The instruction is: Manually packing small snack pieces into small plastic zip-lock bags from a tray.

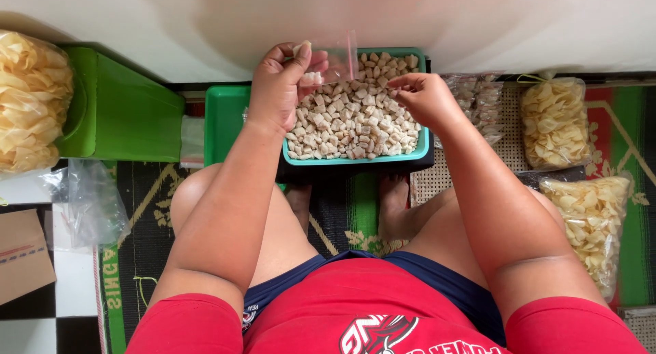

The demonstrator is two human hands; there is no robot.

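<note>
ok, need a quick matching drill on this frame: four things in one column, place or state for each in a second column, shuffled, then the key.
Things
1. small clear bag
2. teal tray
3. green bin
4. right hand

Place or state
A. far left, by the wall
B. held up in the left hand
C. fingers pinched over the pale cubes
D. full of pale cubes, in front of the feet

Pairs: 1-B, 2-D, 3-A, 4-C
</note>
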